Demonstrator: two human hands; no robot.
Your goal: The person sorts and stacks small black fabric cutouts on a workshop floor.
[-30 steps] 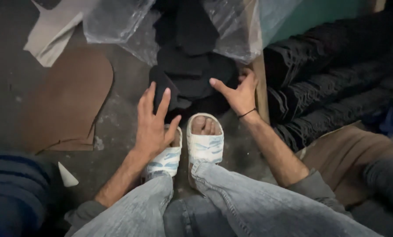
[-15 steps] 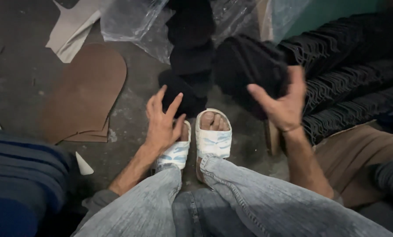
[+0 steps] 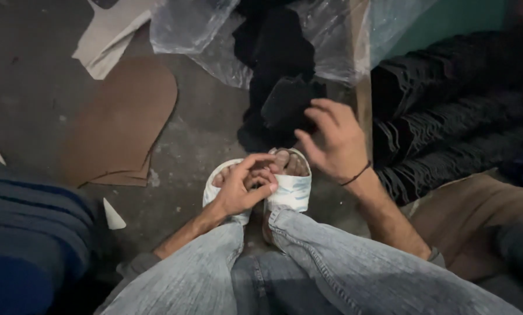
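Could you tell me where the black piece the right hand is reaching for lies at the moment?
In the head view, the black piece lies centre-top on the floor, beyond the right hand and below the clear plastic sheet.

A clear plastic bag [image 3: 191,29] lies crumpled on the concrete floor [image 3: 209,146] toward its far edge, shiny and wrinkled, with grey showing through it. Just beside it on the right, a second sheet of clear plastic wrapping [image 3: 337,41] drapes over a pile of black pieces and reaches the upright wooden board there. At the far left corner of the floor sits a flattened piece of pale cardboard [image 3: 107,44], off-white and angular. Nearer, left of the middle, lies a flat brown cardboard cut-out [image 3: 121,122] with one rounded end. No labels, signs or screens can be made out anywhere.
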